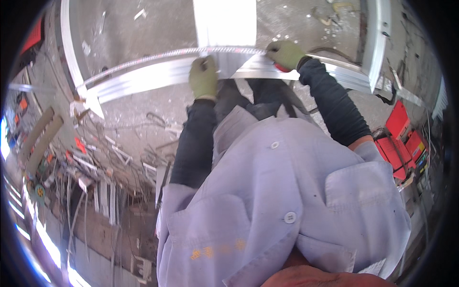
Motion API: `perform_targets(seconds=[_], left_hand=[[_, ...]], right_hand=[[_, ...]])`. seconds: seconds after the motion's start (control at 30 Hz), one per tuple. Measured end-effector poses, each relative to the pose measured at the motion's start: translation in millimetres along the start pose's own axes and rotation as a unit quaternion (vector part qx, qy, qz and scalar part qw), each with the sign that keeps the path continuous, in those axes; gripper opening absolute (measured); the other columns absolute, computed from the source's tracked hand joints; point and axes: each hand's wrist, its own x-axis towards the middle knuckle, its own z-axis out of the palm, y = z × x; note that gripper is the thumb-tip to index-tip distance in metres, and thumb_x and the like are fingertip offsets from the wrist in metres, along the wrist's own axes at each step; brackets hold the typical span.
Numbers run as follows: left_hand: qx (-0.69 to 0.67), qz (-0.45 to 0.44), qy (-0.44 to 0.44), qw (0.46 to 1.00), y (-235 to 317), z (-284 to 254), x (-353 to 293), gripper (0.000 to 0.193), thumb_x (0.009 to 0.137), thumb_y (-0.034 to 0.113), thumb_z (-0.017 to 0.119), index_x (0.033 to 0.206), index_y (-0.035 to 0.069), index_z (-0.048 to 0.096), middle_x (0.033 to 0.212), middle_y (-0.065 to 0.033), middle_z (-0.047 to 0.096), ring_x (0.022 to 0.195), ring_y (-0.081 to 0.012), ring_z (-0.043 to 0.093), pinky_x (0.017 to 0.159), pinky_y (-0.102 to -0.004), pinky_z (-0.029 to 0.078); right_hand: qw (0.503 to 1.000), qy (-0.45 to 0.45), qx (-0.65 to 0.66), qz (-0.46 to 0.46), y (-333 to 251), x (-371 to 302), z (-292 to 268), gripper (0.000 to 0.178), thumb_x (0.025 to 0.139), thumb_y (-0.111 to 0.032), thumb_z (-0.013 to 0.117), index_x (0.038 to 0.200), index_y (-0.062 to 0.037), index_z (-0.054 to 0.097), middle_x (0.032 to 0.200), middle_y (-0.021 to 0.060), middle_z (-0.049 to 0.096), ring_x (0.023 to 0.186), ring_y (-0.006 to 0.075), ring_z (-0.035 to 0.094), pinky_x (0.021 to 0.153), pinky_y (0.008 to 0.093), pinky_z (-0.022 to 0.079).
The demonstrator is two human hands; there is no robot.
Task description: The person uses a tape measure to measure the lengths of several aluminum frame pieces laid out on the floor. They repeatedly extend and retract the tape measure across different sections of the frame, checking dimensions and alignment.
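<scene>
A long aluminium frame (158, 74) with a metal bar runs across in front of me. Along its far edge stretches a tape measure's blade (158, 54), from the frame's left corner to my right hand. In a green glove, my right hand (287, 55) is closed around the tape measure (282, 68), whose red case shows below the fingers. My left hand (203, 79), gloved alike, is curled closed over the bar, just below the blade. A small dark spot shows at its fingers; what it holds is hidden.
A wide white panel (224, 21) extends away from the bar's middle. Frame sides rise at left (71, 43) and right (375, 43). Metal offcuts and wires (105, 186) litter the floor at left. An open red case (394, 150) lies at right.
</scene>
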Motion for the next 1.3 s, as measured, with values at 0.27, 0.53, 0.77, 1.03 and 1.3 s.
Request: perform_targets(seconds=[0.27,0.53,0.77,1.03,1.3], left_hand=[[-0.671,-0.117,-0.149,0.717,-14.3,-70.7,20.7,0.069,0.105,0.062,0.059,0.131,-0.001,0.063,0.141,-0.0207,0.065,0.135,-0.0402,0.059,0.12,-0.0568,0.044],[-0.698,0.039,-0.05,0.714,-6.0,-234.5,46.6,0.055,0.11,0.04,0.055,0.143,-0.003,0.061,0.14,-0.0217,0.068,0.131,-0.0392,0.063,0.116,-0.0535,0.047],[-0.598,0.056,0.001,0.8,8.0,-263.2,-2.1,0.045,0.111,0.037,0.06,0.141,0.003,0.064,0.134,-0.011,0.071,0.12,-0.0252,0.069,0.106,-0.0434,0.057],[-0.58,-0.022,0.11,0.807,-2.1,-228.4,-50.3,0.039,0.11,0.031,0.062,0.135,0.001,0.064,0.125,-0.0096,0.068,0.114,-0.0229,0.068,0.098,-0.0392,0.059],[-0.542,0.019,0.198,0.816,-85.8,-287.8,-76.6,0.018,0.106,0.003,0.06,0.118,-0.007,0.068,0.107,-0.0094,0.067,0.102,-0.0188,0.068,0.092,-0.0347,0.061]], right_hand=[[0.987,0.018,0.15,-0.056,-50.4,-49.6,-18.0,0.032,0.095,-0.032,0.068,0.113,-0.0072,0.079,0.105,0.0151,0.078,0.098,0.0325,0.075,0.09,0.0433,0.058],[0.952,-0.055,0.292,-0.069,-42.7,-115.6,-48.1,0.03,0.099,-0.035,0.07,0.103,-0.0061,0.078,0.087,0.0055,0.077,0.079,0.0146,0.072,0.077,0.0331,0.056],[0.934,-0.067,0.347,-0.052,-9.9,-150.0,-20.9,0.029,0.095,-0.03,0.076,0.11,-0.0064,0.081,0.098,0.0048,0.081,0.09,0.0138,0.072,0.085,0.0324,0.057],[0.951,-0.085,0.292,-0.057,-61.1,-182.4,-18.1,0.034,0.095,-0.033,0.077,0.117,-0.0063,0.081,0.107,0.006,0.08,0.097,0.0147,0.072,0.089,0.0325,0.056],[0.953,-0.155,0.261,-0.021,-143.9,-191.9,29.3,0.031,0.103,-0.03,0.072,0.121,-0.0062,0.081,0.1,0.0048,0.08,0.091,0.0137,0.071,0.087,0.0329,0.056]])
